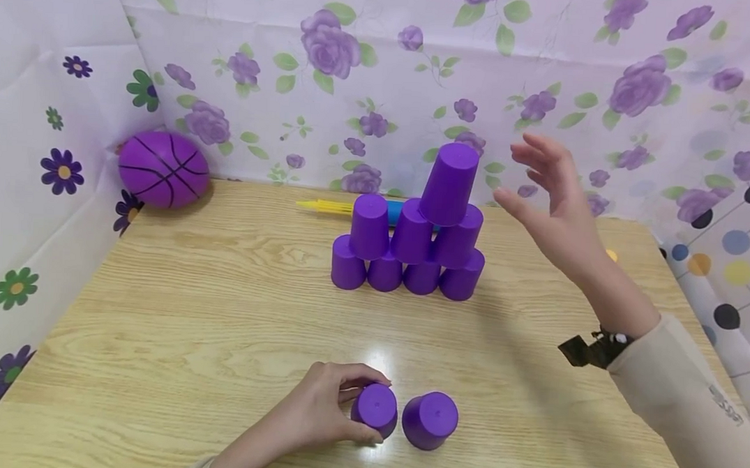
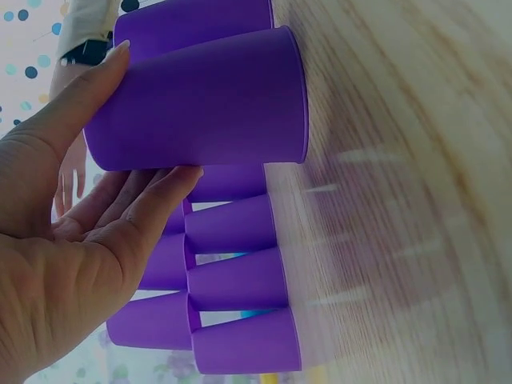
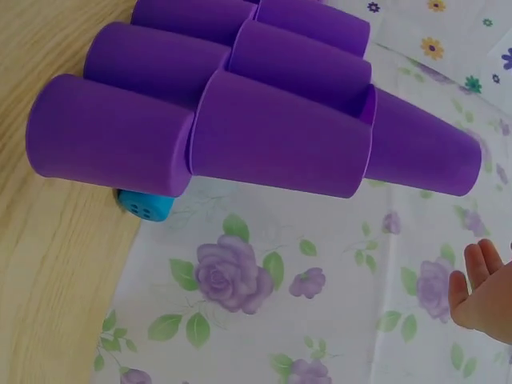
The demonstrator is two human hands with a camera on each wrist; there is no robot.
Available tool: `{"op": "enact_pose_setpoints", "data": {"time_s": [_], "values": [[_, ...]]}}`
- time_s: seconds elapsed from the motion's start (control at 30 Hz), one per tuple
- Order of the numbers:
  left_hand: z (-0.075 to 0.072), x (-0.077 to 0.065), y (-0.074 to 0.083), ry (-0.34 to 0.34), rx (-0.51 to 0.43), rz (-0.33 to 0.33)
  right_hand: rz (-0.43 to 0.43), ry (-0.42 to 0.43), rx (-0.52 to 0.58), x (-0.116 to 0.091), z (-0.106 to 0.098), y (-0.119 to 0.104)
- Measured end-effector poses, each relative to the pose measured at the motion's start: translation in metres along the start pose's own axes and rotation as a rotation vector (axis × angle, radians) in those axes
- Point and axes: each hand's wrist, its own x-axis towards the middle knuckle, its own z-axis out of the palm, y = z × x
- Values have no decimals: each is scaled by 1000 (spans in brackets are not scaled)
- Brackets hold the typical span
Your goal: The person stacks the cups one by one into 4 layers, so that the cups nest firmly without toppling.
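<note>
My left hand (image 1: 317, 409) grips an upside-down purple cup (image 1: 376, 406) near the front of the table, thumb on one side and fingers on the other. In the left wrist view this cup (image 2: 200, 100) has its rim close to the tabletop. Just right of it stands another upturned purple cup (image 1: 431, 419). Farther back rises a stack of purple cups: several in the bottom row, three above, and a single top cup (image 1: 450, 185) over the right-hand pair. My right hand (image 1: 555, 207) is raised to the right of that top cup, apart from it, fingers spread and holding nothing.
A purple ball (image 1: 164, 169) with black lines sits at the back left corner. Behind the stack lies a yellow and blue tube-like thing (image 1: 329, 206). Flowered cloth (image 1: 382, 74) covers the back, and a dotted cloth (image 1: 737, 278) hangs at the right.
</note>
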Motion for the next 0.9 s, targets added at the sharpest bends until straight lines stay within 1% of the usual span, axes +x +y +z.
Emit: {"op": "enact_pose_setpoints", "data": {"time_s": [0.07, 0.17, 0.27, 0.47, 0.57, 0.7, 0.83, 0.9], "values": [[-1, 0, 1, -1, 4, -1, -50, 13, 15, -8, 0, -2], [-1, 0, 1, 0, 9, 0, -98, -6, 2, -21, 1, -3], [-1, 0, 1, 5, -2, 7, -118, -51, -35, -36, 4, -2], [1, 0, 1, 9, -44, 11, -148, -170, -136, -71, 13, 6], [1, 0, 0, 10, -47, 9, -139, -245, -158, -89, 19, 10], [2, 0, -1, 9, -42, -2, -105, -350, -142, -109, 28, 13], [2, 0, -1, 13, -34, -10, -77, -430, -132, -126, 37, 14], [2, 0, -1, 16, -24, -2, -65, -466, -133, -135, 40, 15]]}}
